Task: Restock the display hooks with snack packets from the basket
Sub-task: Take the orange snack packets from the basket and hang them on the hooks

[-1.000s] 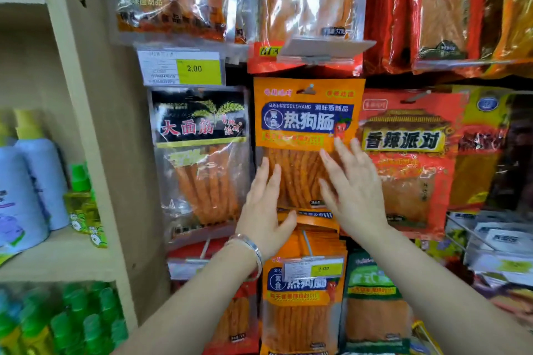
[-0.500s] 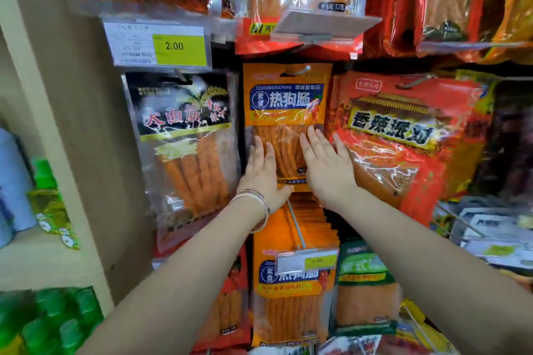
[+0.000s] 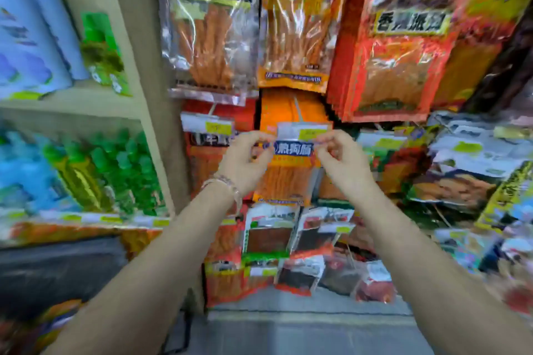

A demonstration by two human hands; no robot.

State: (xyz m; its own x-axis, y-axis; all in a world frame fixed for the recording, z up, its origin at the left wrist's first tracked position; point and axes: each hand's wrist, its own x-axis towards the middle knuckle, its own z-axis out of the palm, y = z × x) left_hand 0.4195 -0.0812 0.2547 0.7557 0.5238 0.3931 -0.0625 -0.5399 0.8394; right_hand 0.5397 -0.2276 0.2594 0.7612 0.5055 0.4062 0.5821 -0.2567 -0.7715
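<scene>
Head view: The left hand [image 3: 245, 163] and right hand [image 3: 344, 166] meet at frame centre. Their curled fingers [image 3: 253, 140] pinch the upper corners of the orange packet [image 3: 288, 181], which hangs just below the price tag [image 3: 302, 131].

Risk: An uneven pull may tear the packet's hanging hole or drag the packets behind it off the hook [image 3: 297, 106]. A knuckle may also knock the price tag askew.

Limits: The whole frame is blurred. The hook tip sits behind the price tag, so engagement cannot be confirmed. The basket is out of frame.
</scene>
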